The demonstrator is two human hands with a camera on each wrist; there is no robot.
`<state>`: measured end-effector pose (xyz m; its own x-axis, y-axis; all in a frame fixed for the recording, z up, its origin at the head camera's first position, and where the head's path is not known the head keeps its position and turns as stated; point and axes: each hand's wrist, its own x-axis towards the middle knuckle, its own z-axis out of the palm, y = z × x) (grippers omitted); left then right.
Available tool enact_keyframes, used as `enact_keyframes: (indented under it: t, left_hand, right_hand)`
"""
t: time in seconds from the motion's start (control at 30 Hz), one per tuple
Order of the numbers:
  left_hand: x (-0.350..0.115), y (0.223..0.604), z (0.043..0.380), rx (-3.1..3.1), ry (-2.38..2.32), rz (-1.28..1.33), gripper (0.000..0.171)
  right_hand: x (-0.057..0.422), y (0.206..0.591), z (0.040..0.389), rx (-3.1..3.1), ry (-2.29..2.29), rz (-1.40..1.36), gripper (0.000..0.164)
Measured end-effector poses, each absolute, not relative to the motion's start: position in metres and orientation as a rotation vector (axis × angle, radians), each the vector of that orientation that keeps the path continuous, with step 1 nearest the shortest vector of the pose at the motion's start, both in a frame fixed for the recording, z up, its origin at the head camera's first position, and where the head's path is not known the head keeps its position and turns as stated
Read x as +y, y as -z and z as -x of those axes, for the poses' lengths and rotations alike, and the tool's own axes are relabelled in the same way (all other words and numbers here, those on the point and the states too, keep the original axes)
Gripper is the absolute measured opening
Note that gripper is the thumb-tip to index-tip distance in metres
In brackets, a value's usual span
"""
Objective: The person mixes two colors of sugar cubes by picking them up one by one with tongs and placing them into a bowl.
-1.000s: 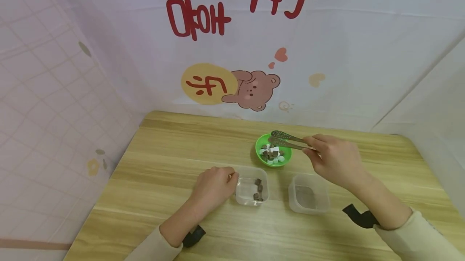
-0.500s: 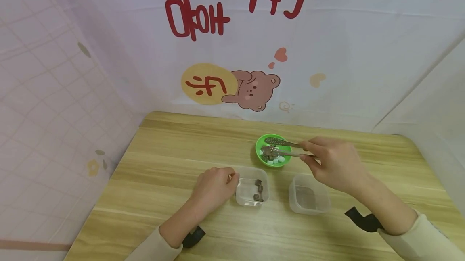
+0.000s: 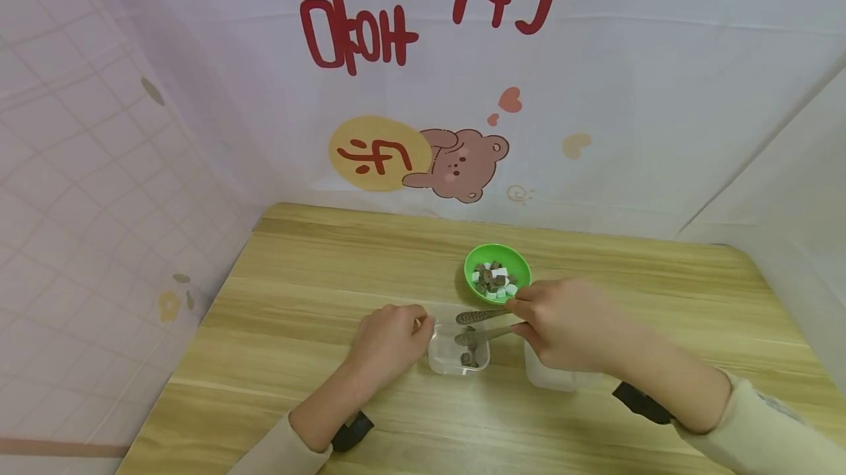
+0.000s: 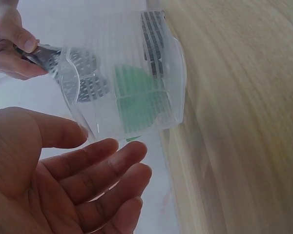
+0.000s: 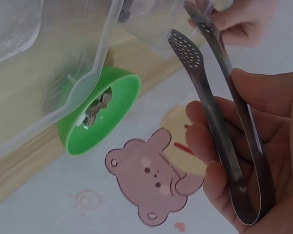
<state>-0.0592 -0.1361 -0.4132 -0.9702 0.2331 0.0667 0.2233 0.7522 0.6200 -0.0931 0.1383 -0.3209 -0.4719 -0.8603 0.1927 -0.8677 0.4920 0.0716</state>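
My right hand [image 3: 562, 321] grips metal tongs [image 5: 217, 112] with perforated tips. The tips stand apart over the left clear plastic container [image 3: 439, 366], and nothing shows between them in the right wrist view. Several dark brown cubes [image 3: 466, 359] lie along that container's right side. At its left rim, my left hand [image 3: 390, 339] pinches the edge between thumb and index finger, the other fingers loosely bent in the left wrist view. Behind sits a green bowl [image 3: 477, 255] of mixed brown and white cubes [image 3: 497, 280].
A second clear plastic container [image 3: 550, 378] stands to the right, partly hidden under my right hand. The wooden table [image 3: 317, 262] ends at a white cloth backdrop [image 3: 628, 93] printed with a bear, with more cloth at both sides.
My right hand dipped the tongs into the green bowl, then brought them left and toward me over the left container. The left hand stays where it was.
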Motion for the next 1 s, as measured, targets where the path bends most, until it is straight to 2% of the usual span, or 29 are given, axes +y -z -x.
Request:
enact_keyframes:
  t: [0.57,0.8,1.0]
  left_hand:
    - [-0.138,0.416,0.060,2.941,-1.030,-0.397,0.020]
    - [-0.137,0.415,0.059,2.935,-1.021,-0.385,0.022]
    - [-0.136,0.415,0.059,2.943,-1.023,-0.393,0.021]
  right_hand:
    - [0.098,0.328,0.091,-2.590,0.190,-1.637,0.034]
    - [0.092,0.331,0.090,-2.527,0.315,-1.681,0.029]
    - [0.099,0.331,0.091,-2.547,0.253,-1.698,0.024]
